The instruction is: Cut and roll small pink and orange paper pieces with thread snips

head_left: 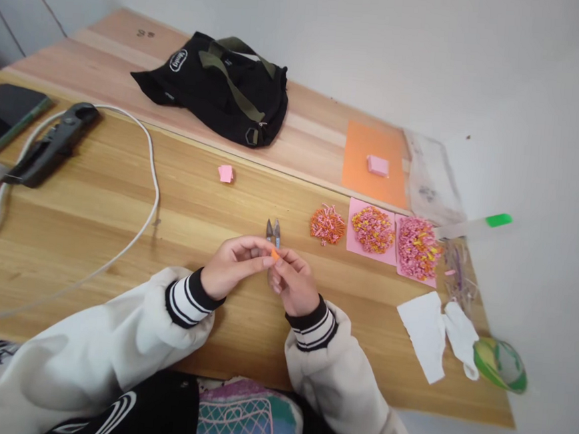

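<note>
Between my fingertips is a small orange piece of paper (pixel 275 254), pinched from both sides. My left hand (pixel 240 260) is closed on its left edge, thumb and forefinger together. From the right, my right hand (pixel 294 281) grips the same piece, its other fingers curled under. Thread snips (pixel 276 229) lie on the wooden table just beyond my hands, their blades pointing away and their handles hidden. To the right sits a loose pile of small orange and pink pieces (pixel 327 224). Two more heaps, one pink and yellow-orange (pixel 373 229) and one mostly pink (pixel 418 247), rest on pink paper squares.
A small pink paper stack (pixel 226 173) lies ahead. Behind are a black bag (pixel 224 91) and an orange sheet (pixel 367 183) bearing a pink stack (pixel 378 166). White tissue (pixel 425 331) and a green tape roll (pixel 501 365) are at right; a cable (pixel 154 186) and phone (pixel 9 115) at left.
</note>
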`<state>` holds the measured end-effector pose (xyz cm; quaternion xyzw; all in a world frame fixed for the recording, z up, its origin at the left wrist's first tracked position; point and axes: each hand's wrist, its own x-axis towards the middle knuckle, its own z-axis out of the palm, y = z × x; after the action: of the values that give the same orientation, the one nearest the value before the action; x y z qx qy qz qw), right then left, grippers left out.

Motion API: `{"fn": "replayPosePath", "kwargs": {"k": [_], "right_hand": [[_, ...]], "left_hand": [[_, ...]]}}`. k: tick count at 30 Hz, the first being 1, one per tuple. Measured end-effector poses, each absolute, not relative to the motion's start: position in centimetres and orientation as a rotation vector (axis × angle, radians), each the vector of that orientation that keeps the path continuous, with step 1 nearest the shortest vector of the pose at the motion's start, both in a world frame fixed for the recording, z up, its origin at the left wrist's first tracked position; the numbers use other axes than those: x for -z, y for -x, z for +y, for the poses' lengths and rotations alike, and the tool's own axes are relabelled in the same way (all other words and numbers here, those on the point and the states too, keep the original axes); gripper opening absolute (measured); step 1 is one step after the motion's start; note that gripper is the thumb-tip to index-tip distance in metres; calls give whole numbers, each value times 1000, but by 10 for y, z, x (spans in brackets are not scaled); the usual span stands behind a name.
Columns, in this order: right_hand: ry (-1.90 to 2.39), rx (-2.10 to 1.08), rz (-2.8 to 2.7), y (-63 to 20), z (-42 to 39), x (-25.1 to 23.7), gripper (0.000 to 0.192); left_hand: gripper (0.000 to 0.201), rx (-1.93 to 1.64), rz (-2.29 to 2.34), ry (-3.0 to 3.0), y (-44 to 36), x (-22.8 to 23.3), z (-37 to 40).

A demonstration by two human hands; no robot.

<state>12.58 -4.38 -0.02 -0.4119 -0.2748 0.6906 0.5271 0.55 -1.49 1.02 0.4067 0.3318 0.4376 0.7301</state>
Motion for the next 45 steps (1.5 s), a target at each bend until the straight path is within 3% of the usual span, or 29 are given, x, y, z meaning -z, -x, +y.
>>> {"fn": "replayPosePath", "kwargs": {"k": [13, 45], "right_hand": [[1080, -1464, -744, -125, -45, 2, 22], [1277, -1246, -815, -129, -43, -7, 17]], "left_hand": [[24, -1035, 963, -907, -5, -9, -11], [19, -969, 1024, -933, -7, -8, -13]]}}
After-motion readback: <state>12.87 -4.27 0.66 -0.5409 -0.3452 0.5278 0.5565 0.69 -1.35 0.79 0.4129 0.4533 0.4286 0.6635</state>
